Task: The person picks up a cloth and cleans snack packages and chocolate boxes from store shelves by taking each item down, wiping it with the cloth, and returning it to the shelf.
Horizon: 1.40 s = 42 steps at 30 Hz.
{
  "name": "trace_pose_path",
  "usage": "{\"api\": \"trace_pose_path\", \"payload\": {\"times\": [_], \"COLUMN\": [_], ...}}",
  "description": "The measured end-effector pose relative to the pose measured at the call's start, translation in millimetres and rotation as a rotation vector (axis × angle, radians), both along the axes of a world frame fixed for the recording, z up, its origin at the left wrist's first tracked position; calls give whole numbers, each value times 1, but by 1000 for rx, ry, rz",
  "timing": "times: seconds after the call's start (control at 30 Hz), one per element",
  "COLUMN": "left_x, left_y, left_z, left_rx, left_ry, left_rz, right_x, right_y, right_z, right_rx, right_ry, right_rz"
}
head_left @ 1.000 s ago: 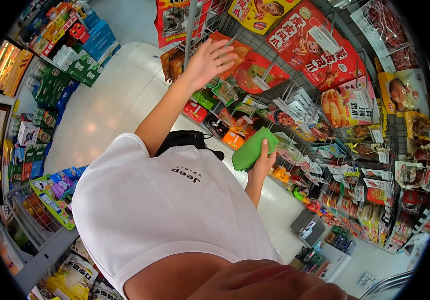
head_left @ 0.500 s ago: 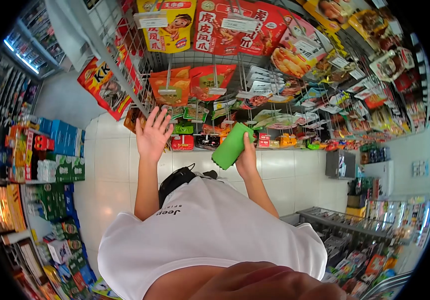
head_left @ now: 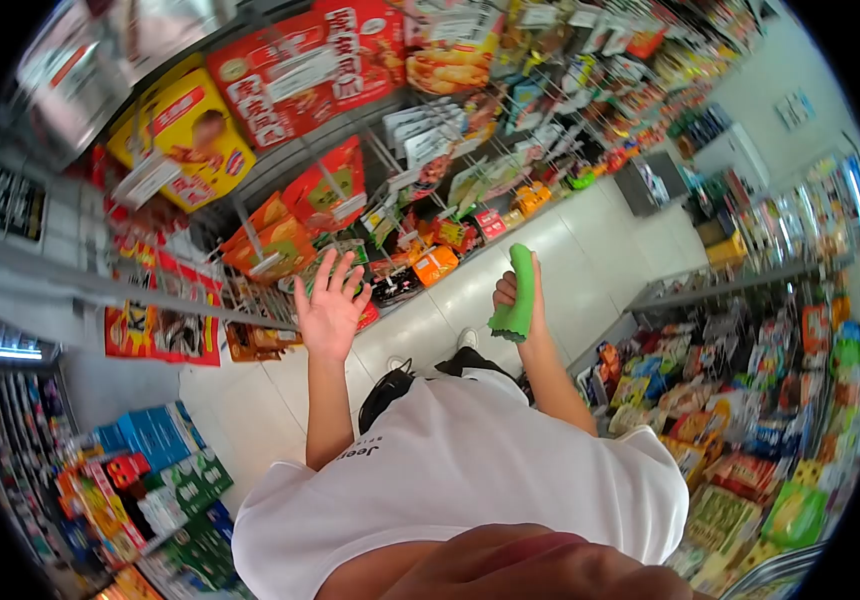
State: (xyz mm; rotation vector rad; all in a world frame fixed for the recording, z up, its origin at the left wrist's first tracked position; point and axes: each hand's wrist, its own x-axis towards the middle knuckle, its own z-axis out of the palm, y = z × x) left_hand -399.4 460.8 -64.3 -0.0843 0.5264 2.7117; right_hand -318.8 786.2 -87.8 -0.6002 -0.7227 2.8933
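A soft green folded cloth (head_left: 517,293) stands nearly upright in the right hand (head_left: 510,297), whose fingers are curled closed around its lower half, held out at arm's length in front of a white short-sleeved T-shirt with small dark lettering (head_left: 460,470). The cloth is raised just short of a grey wire display rack (head_left: 280,165) hung with snack packets. To its left, the left hand (head_left: 328,312) is lifted with palm facing the rack and all fingers spread wide, gripping nothing, its fingertips just beside small orange foil packets (head_left: 280,243) hanging on hooks. Above these hang large red snack bags printed with white characters (head_left: 305,60) and a yellow bag (head_left: 190,135). Pale floor tiles (head_left: 570,240) run beneath the rack. Shelves of colourful packaged goods (head_left: 760,400) stand at the right.
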Motion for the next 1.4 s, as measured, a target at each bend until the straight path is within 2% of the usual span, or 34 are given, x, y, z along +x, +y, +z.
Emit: {"api": "trace_pose_path", "payload": {"times": [0.13,0.23,0.27,0.37,0.47,0.57,0.63,0.7,0.9,1.0,1.1,1.27,1.4], "left_x": [-14,-21,-23,-27,-29,-28,-28,-27,-32,-28,-24,-2,19], "left_y": [29,52,59,78,93,102,109,117,156,182,203,235,250], "left_z": [-7,-14,-16,-18,-13,-10,-14,-19,-31,-18,-19,-27,-45], "left_rx": [21,26,31,61,90,131,170,128,17,21,-41,-81,-124], "left_ry": [-30,-50,-60,-42,-25,-25,-37,-54,-55,-9,42,-20,-56], "left_rz": [-142,-227,-256,-325,-355,-309,-272,-240,-268,-219,-182,-112,-63], "right_x": [30,51,61,82,95,91,87,76,74,74,69,58,51], "right_y": [-7,-13,-9,10,47,69,83,80,114,142,175,209,226], "right_z": [24,30,29,26,16,30,17,25,6,11,11,25,-4], "right_rx": [244,679,685,464,211,-58,69,131,-49,98,160,221,239], "right_ry": [-91,-475,-462,-272,98,-19,49,-124,58,-222,-229,-224,-230], "right_rz": [-8,-80,-66,-179,-258,-394,-262,-298,-227,-201,-145,-44,56]}}
